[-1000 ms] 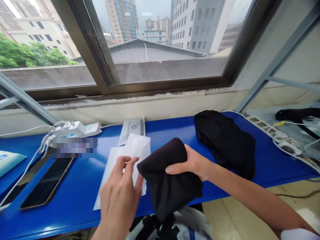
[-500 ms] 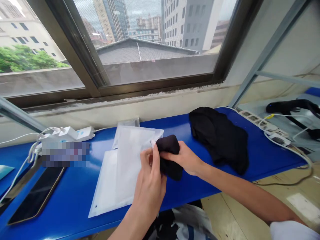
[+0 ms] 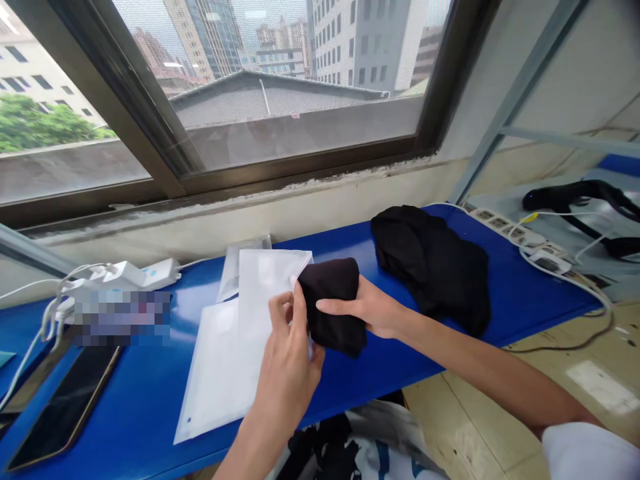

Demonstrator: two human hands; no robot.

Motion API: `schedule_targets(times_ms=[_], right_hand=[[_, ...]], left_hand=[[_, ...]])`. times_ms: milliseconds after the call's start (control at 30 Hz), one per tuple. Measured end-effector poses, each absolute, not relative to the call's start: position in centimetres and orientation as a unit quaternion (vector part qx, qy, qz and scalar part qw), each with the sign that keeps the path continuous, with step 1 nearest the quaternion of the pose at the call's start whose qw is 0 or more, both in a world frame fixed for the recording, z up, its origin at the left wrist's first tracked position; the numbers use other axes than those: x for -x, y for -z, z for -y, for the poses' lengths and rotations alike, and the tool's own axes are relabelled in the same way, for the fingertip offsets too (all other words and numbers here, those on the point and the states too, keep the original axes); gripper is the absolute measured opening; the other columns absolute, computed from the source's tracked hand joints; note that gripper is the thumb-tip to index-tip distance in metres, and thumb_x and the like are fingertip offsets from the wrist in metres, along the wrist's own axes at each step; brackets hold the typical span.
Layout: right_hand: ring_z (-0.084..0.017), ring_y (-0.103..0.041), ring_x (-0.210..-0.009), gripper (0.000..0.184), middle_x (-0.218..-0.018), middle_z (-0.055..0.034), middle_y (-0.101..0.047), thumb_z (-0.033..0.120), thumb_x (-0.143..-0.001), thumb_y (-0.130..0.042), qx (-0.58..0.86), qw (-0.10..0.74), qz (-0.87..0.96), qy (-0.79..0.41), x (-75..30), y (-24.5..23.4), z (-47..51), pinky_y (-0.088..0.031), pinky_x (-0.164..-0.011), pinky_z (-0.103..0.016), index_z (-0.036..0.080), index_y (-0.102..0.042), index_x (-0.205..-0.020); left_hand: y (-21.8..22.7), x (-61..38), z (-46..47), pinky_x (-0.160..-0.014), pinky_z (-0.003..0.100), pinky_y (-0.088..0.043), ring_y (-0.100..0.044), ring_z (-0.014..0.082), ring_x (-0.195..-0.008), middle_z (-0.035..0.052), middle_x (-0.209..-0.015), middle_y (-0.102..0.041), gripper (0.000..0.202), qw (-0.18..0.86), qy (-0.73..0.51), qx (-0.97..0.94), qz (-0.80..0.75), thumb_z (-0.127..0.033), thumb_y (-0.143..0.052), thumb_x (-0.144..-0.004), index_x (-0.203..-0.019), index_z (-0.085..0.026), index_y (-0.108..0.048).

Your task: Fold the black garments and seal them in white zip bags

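Black cloth (image 3: pixel 333 293) folded in right hand (image 3: pixel 377 308), grip closed, thumb on top. Cloth raised over blue table (image 3: pixel 145 400), its left edge against corner of frosted bag (image 3: pixel 257 313); whether any lies inside, cannot tell. Left hand (image 3: pixel 290 363) curled, pinching bag's edge. Second bag (image 3: pixel 210 380) partly underneath. Dark heap (image 3: pixel 433 267) to right, phone (image 3: pixel 67 407) far left.

Bright daylight comes through the screened window (image 3: pixel 300 100), glare whitens patches of the blue tabletop (image 3: pixel 150 393), the held black cloth (image 3: pixel 333 307) shows little detail, and coarse pixelation hides a patch above the smartphone (image 3: pixel 67 407).
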State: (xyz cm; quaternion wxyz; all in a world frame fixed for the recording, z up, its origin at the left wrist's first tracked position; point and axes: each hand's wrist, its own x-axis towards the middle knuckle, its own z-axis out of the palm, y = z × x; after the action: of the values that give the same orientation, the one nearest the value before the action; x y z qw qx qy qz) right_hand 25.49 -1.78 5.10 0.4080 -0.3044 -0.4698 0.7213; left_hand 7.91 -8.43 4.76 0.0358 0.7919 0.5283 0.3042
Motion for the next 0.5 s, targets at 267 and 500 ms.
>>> schedule_targets(times_ms=[267, 500], right_hand=[[-0.02, -0.065, -0.074, 0.022, -0.077, -0.0003, -0.071, 0.025, -0.067, -0.085, 0.43, 0.412, 0.665, -0.45, -24.9, -3.8, 1.7, -0.05, -0.068, -0.029, 0.016, -0.071, -0.082], [-0.021, -0.07, -0.083, 0.036, -0.085, -0.0023, -0.074, 0.04, -0.068, -0.089, 0.32, 0.456, 0.461, -0.691, -24.4, -2.6, 1.7, -0.057, -0.083, -0.035, 0.017, -0.073, -0.09]], left_hand=[[-4.3, -8.2, 8.5, -0.055, 0.027, -0.054, -0.056, 0.0118, -0.066, 0.011, -0.121, -0.041, 0.107, 0.13, -0.316, -0.791, -0.507, 0.0, -0.052, -0.081, -0.164, -0.038, 0.004], [-5.9, -9.3, 10.9, -0.093, 0.045, -0.057, -0.055, 0.0286, -0.121, 0.0131, -0.131, -0.046, 0.064, 0.044, -0.394, -0.774, -0.494, -0.019, -0.061, -0.095, -0.154, -0.036, -0.042]])
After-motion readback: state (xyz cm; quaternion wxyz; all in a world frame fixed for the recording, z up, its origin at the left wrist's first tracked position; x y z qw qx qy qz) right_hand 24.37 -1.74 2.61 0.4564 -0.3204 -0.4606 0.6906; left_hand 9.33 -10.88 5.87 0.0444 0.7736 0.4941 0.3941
